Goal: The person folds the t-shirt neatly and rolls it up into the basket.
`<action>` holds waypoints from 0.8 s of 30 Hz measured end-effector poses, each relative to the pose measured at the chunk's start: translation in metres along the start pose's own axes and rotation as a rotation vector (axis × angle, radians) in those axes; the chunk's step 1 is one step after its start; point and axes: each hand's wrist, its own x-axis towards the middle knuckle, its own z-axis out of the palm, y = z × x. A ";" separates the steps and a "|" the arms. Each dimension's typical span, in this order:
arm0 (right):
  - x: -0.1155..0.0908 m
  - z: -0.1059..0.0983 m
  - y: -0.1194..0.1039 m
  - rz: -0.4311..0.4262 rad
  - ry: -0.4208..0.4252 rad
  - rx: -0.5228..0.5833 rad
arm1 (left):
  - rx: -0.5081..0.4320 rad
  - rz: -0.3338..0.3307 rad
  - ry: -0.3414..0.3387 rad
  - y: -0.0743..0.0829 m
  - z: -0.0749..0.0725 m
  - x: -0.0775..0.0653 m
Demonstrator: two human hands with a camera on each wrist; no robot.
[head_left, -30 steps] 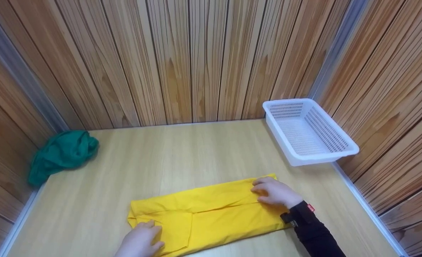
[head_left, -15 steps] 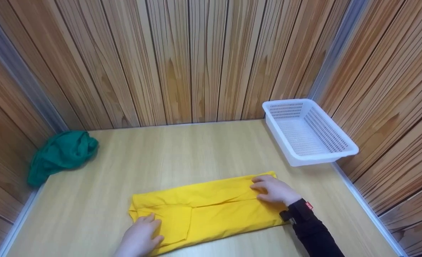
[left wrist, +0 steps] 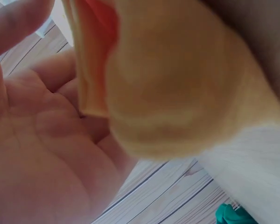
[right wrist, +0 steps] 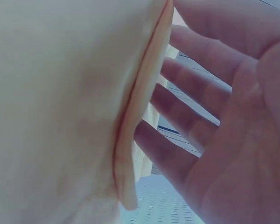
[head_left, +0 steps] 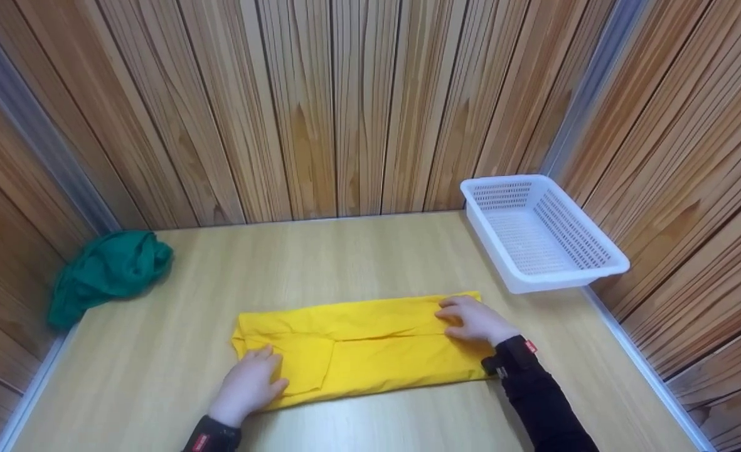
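Observation:
A yellow garment (head_left: 389, 358) lies folded into a long strip across the front of the table, with a squarish flap on its left part. My left hand (head_left: 248, 386) rests on the left end, fingers on that flap. On the right end lies my right hand (head_left: 475, 321), its fingers spread over the upper layer. In the left wrist view the garment (left wrist: 177, 84) bulges beside the open palm, hiding some fingertips. The right wrist view shows the garment's folded edge (right wrist: 135, 116) at the fingertips, with the fingers loosely extended.
A white perforated basket (head_left: 514, 285) stands at the back right, by the wood-panelled wall (head_left: 364, 113). Bunched green cloth (head_left: 113, 267) lies in the back left corner. Panelled walls rise on the left, back and right of the table (head_left: 320, 270).
Both hands have moved away from the person with the yellow garment, its left end farther than its right, so it lies straighter. The basket and green cloth have stayed put.

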 end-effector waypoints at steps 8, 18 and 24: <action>0.010 -0.002 0.001 0.027 0.016 0.017 | 0.009 -0.041 -0.017 -0.006 -0.001 0.024; 0.021 -0.001 0.000 0.115 0.008 0.009 | 0.091 -0.084 -0.047 -0.012 -0.003 0.068; 0.021 -0.002 -0.005 0.145 0.011 0.010 | 0.099 -0.123 -0.047 -0.016 -0.005 0.091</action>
